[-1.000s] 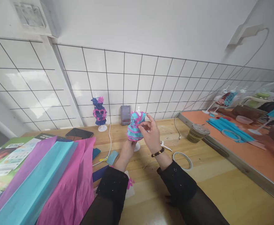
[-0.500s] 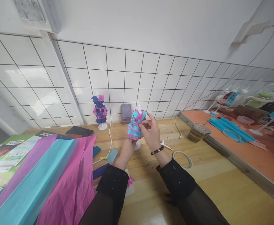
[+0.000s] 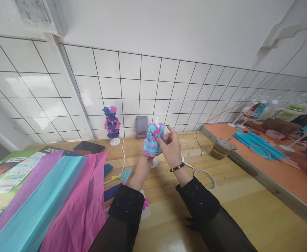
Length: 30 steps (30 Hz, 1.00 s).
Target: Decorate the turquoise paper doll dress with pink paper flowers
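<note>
A small turquoise paper dress point(image 3: 153, 145) with pink trim and a pink bow at the chest sits on a white miniature dress form point(image 3: 157, 120). The form's round white base point(image 3: 154, 163) shows behind my left wrist. From below, my left hand point(image 3: 143, 164) grips the form under the skirt; the fingertips are hidden there. My right hand point(image 3: 172, 148) is at the dress's right side, its thumb touching the bodice by the bow and the other fingers curled. Pink paper flower pieces point(image 3: 146, 203) lie on a white sheet between my forearms.
Purple, turquoise and pink crepe paper point(image 3: 74, 196) covers the left. Behind stand a navy-and-pink dress point(image 3: 112, 126) on a form and a small grey panel point(image 3: 141, 127). A phone point(image 3: 89, 147), tape ring point(image 3: 206, 179), lidded cup point(image 3: 223, 148) and orange-topped table point(image 3: 221, 131) are around.
The dress has turned slightly, so its bow faces me more fully. My right hand has shifted a little to the right, with its fingers more curled. My left hand stays under the skirt.
</note>
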Each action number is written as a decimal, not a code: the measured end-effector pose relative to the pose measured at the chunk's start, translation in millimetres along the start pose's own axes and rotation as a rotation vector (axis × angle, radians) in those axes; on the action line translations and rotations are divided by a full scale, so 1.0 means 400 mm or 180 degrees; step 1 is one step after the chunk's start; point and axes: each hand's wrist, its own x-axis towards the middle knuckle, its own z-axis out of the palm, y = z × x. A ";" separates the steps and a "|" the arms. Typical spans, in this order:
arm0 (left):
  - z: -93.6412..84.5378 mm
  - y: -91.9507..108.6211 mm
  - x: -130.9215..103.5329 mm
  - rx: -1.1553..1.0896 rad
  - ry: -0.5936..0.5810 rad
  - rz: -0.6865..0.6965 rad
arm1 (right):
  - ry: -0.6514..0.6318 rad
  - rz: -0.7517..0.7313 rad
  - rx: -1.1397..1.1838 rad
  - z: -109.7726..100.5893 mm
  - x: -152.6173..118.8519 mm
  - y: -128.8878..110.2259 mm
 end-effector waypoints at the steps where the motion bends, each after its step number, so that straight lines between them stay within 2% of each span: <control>1: -0.001 0.002 0.000 -0.0001 -0.0001 -0.0009 | 0.0014 0.0047 0.0020 0.001 0.002 0.002; 12: -0.002 0.005 -0.002 0.0004 0.0005 -0.0025 | -0.0134 0.0698 0.0685 0.003 0.019 -0.012; 23: -0.005 0.008 -0.006 -0.0116 0.0029 -0.0005 | -0.0333 0.0698 0.0957 -0.028 0.004 -0.011; 30: -0.010 0.019 -0.010 -0.0107 0.0031 -0.0039 | -0.0231 0.0722 0.0779 -0.033 0.002 -0.016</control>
